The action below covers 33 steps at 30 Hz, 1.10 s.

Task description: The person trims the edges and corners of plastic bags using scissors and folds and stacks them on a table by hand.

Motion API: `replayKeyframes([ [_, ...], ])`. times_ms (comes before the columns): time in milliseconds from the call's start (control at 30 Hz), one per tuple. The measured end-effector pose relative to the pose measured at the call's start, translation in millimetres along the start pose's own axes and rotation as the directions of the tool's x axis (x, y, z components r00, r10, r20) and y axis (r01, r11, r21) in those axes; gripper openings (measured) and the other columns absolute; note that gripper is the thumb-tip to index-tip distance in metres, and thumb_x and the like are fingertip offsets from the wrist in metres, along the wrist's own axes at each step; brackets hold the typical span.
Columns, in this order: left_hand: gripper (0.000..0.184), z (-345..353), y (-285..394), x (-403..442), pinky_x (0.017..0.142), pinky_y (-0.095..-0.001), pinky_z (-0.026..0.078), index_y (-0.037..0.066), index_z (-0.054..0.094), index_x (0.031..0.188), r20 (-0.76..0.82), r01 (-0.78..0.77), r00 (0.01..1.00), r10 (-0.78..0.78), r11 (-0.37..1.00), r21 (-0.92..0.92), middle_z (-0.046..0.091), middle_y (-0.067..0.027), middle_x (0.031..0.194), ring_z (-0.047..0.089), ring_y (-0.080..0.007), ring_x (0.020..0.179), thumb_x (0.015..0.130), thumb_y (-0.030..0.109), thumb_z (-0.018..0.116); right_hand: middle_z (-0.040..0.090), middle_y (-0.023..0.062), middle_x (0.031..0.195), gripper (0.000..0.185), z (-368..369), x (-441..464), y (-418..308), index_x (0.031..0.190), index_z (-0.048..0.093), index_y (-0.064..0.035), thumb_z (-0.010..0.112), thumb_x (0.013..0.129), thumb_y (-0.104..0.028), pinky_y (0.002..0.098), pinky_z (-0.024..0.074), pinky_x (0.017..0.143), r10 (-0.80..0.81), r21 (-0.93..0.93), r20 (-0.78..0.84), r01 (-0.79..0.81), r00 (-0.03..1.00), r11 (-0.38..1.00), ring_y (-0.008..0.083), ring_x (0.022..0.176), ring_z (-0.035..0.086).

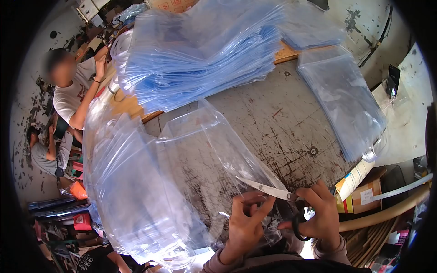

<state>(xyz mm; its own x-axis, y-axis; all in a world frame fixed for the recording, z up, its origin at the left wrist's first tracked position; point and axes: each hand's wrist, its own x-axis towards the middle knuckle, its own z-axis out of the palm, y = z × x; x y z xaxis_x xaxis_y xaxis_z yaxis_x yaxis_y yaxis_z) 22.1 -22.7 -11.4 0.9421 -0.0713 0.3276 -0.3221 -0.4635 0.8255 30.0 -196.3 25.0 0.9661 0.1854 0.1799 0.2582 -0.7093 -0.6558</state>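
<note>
- the clear plastic bag [236, 164] lies loosely over the table [282, 120], its far end creased and raised, its near end drawn in between the hands.
- it should be very light and limp, with slick film that slides easily; dropping would hardly harm it, but a blade could nick it.
- best hold is probably a thumb-and-finger pinch on the near edge, taking both layers; a grip mid-panel would likely just slide or wrinkle.
- the right hand [321, 214] is closed around the scissors [271, 189], fingers at the dark handles, blades pointing left across the film.
- the left hand [248, 223] is curled at the near end, fingertips close to the blades; whether they pinch film cannot be told.
- just left of the bag, a fanned stack of clear bags [141, 186] may slip if brushed.
- beyond it, a thick bluish pile of plastic [205, 68] looks heavy as a block, prone to shearing.
- to the right, a flatter stack of film [341, 104] lies near the table edge.
</note>
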Motion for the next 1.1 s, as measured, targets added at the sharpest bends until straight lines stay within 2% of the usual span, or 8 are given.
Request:
replayKeyframes([
  [33, 0.034, 0, 0, 0, 0.062, -0.0259, 0.047, 0.0, 0.066, 0.095, 0.01, -0.005, 1.0, 0.005, 1.0, 0.009, 0.048, -0.0138, 0.096, 0.059, -0.0202, 0.074, 0.076, -0.015, 0.043, 0.04, 0.0049, 0.063, 0.057, -1, 0, 0, 0.088, 0.061, -0.0055, 0.085, 0.043, -0.03, 0.0331, 0.0345, 0.049, 0.001, -0.001, 0.001, -0.001, 1.0, 1.0, 0.0223, 0.061, 0.041],
  [100, 0.034, 0, -3, -2, 0.061, -0.0256, 0.047, 0.0, 0.066, 0.096, 0.01, -0.001, 1.0, 0.001, 1.0, 0.001, 0.048, -0.0136, 0.096, 0.059, -0.0199, 0.073, 0.076, -0.015, 0.043, 0.05, 0.0061, 0.069, 0.065, -2, -1, -1, 0.083, 0.059, -0.0047, 0.088, 0.036, -0.038, 0.0315, 0.0372, 0.052, 0.015, -0.08, 0.026, -0.013, 1.0, 0.997, 0.0228, 0.062, 0.046],
  [167, 0.035, 0, -2, -3, 0.06, -0.0254, 0.046, 0.0, 0.066, 0.098, 0.011, 0.003, 1.0, -0.003, 1.0, -0.006, 0.047, -0.0135, 0.096, 0.058, -0.0196, 0.071, 0.076, -0.015, 0.043, 0.049, 0.0062, 0.07, 0.065, -3, -1, -2, 0.083, 0.059, -0.0045, 0.088, 0.036, -0.038, 0.0324, 0.0368, 0.053, 0.016, -0.08, 0.025, -0.014, 1.0, 0.997, 0.0234, 0.063, 0.045],
  [267, 0.05, 0, 0, -3, 0.061, -0.0278, 0.047, 0.011, 0.066, 0.107, 0.014, 0.088, 0.996, -0.088, 0.996, 0.009, 0.049, -0.012, 0.096, 0.058, -0.0218, 0.082, 0.071, -0.018, 0.047, 0.047, 0.0064, 0.07, 0.065, -3, -2, -4, 0.084, 0.057, -0.0041, 0.087, 0.037, -0.038, 0.034, 0.0359, 0.054, 0.02, -0.084, 0.034, -0.017, 0.999, 0.996, 0.0245, 0.064, 0.044],
  [333, 0.035, 2, -3, -2, 0.058, -0.0248, 0.046, 0.0, 0.065, 0.1, -0.015, -0.015, 1.0, 0.016, 0.999, 0.047, 0.046, -0.0137, 0.096, 0.057, -0.0182, 0.068, 0.076, -0.014, 0.043, 0.045, 0.0066, 0.07, 0.066, -3, -3, -5, 0.085, 0.056, -0.0039, 0.087, 0.037, -0.038, 0.0349, 0.0353, 0.055, 0.029, -0.088, 0.046, -0.025, 0.999, 0.996, 0.025, 0.065, 0.043],
  [467, 0.034, 2, -3, -3, 0.057, -0.0248, 0.045, 0.0, 0.066, 0.098, -0.02, -0.003, 1.0, 0.003, 0.999, 0.032, 0.047, -0.0141, 0.096, 0.057, -0.018, 0.068, 0.076, -0.014, 0.044, 0.044, 0.0073, 0.071, 0.068, 0, -4, -6, 0.086, 0.056, -0.0033, 0.086, 0.037, -0.039, 0.0356, 0.0345, 0.056, 0.038, -0.085, 0.04, -0.035, 0.998, 0.996, 0.0257, 0.066, 0.041],
  [533, 0.047, 1, -2, -5, 0.065, -0.0301, 0.048, 0.01, 0.068, 0.102, -0.008, 0.028, 1.0, -0.028, 0.999, 0.019, 0.047, -0.0125, 0.097, 0.059, -0.0228, 0.081, 0.071, -0.019, 0.047, 0.044, 0.0076, 0.071, 0.068, 2, -4, -6, 0.087, 0.055, -0.0032, 0.086, 0.037, -0.039, 0.0355, 0.0344, 0.056, 0.038, -0.087, 0.035, -0.034, 0.999, 0.996, 0.0259, 0.066, 0.041],
  [1100, 0.046, 1, 0, -3, 0.068, -0.031, 0.047, 0.008, 0.067, 0.1, -0.003, 0.025, 1.0, -0.025, 1.0, 0.004, 0.048, -0.0132, 0.099, 0.057, -0.0235, 0.083, 0.07, -0.019, 0.045, 0.041, 0.0084, 0.069, 0.068, 5, -5, -15, 0.086, 0.057, -0.0013, 0.087, 0.038, -0.039, 0.0343, 0.0328, 0.053, 0.008, -0.166, -0.042, -0.015, 0.999, 0.986, 0.025, 0.063, 0.04],
])
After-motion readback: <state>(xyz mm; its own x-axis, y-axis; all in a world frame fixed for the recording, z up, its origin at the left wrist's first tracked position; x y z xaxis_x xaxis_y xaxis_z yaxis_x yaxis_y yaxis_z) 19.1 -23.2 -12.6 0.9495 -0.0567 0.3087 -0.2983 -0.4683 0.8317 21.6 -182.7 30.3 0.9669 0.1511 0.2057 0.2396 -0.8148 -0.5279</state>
